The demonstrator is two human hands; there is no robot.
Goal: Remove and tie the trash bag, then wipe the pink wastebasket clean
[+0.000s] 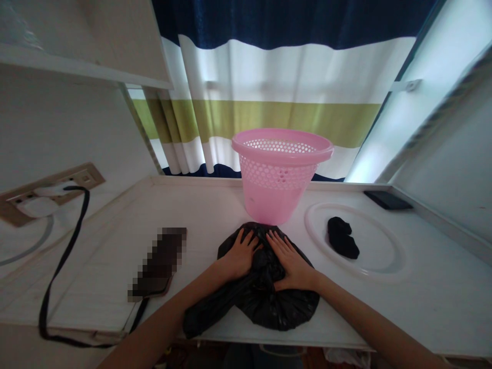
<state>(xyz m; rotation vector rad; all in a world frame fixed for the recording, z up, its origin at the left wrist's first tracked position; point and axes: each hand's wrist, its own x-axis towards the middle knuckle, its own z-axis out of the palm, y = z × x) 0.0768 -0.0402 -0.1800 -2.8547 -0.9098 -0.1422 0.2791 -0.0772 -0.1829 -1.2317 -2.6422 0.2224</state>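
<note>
A black plastic bag [282, 310], gathered into a flattened bundle, lies near the front edge of the white desk. A rolled black length [215, 310] of it sticks out toward the lower left. My left hand [242, 253] rests on the bag's upper left, fingers apart. On the upper right of the same bag, my right hand [294, 264] lies flat with its fingers spread. Just behind the bag stands an upright pink plastic basket [269, 197], with small holes around its upper part.
Right of the bag, a pale pink ring [313, 230] lies around a black sock-like cloth [342, 238]. A dark flat object [388, 200] sits at the back right. On the left are a blurred-out phone [161, 264], a black cable [61, 266] and a wall socket [86, 177].
</note>
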